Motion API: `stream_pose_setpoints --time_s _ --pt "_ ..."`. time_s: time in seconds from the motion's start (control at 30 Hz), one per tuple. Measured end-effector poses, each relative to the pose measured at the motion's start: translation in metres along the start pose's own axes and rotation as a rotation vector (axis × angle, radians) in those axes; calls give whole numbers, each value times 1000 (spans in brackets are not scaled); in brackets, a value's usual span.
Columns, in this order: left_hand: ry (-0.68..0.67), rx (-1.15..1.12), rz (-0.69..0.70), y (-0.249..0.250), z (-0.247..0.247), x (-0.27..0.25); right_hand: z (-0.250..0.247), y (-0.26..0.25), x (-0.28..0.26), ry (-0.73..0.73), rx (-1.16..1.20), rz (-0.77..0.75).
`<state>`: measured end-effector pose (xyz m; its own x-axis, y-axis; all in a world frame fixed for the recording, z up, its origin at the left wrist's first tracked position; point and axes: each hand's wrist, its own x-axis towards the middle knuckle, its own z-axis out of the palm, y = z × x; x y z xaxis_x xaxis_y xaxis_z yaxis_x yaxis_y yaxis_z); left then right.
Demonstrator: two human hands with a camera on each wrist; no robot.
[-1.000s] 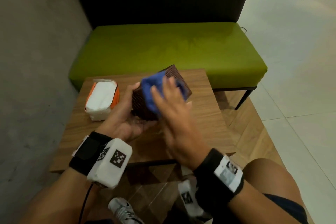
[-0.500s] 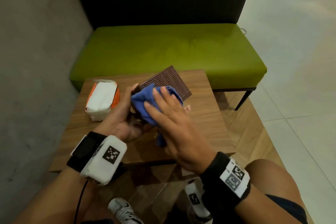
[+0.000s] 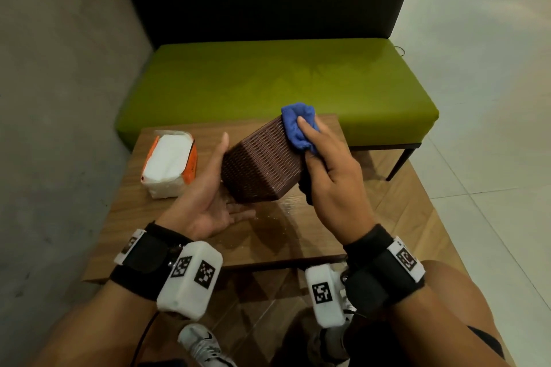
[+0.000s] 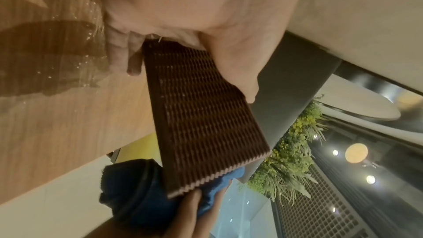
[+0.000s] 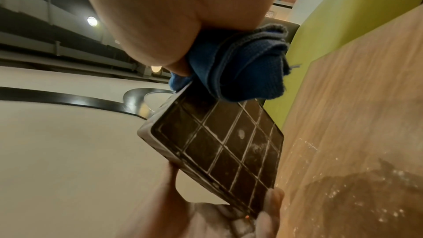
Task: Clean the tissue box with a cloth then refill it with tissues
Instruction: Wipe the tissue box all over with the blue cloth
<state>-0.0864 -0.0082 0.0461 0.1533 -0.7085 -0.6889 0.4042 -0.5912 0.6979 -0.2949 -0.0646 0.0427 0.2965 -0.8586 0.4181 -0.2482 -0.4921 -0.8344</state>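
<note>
The dark brown ribbed tissue box [image 3: 262, 164] is held tilted above the wooden table [image 3: 268, 238]. My left hand [image 3: 213, 191] grips its near lower end, thumb up the left side and fingers curled underneath. My right hand [image 3: 334, 176] grips a bunched blue cloth [image 3: 296, 125] and presses it on the box's far upper corner and right side. The left wrist view shows a ribbed side [image 4: 201, 108] with the cloth [image 4: 137, 191] at its far end. In the right wrist view the gridded face of the box [image 5: 224, 144] sits below the cloth [image 5: 247, 68].
An opened pack of white tissues [image 3: 170, 164] in orange wrap lies on the table's left part. A green bench [image 3: 283, 77] with a dark backrest stands behind the table and a grey wall to the left. My shoe [image 3: 202, 345] is below the table's near edge.
The box has been turned so its ribbed sides face me. My right hand has carried the cloth from the near face up to the far upper corner.
</note>
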Motion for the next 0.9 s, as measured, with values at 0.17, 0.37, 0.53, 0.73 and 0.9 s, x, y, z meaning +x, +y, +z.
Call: stream_pose_setpoints --time_s 0.17,0.37,0.53,0.73,0.9 --pt "25 195 92 -12 3 -3 0 -2 3 45 -36 43" --pt "-14 225 285 -21 2 -9 -6 2 8 138 -96 86" --pt "-101 338 370 -36 -9 -8 -11 -5 15 152 -155 254" --pt "-9 395 481 -51 -17 3 -13 5 26 123 -71 355" --pt "19 320 541 -50 -25 9 -10 3 18 141 -34 267"
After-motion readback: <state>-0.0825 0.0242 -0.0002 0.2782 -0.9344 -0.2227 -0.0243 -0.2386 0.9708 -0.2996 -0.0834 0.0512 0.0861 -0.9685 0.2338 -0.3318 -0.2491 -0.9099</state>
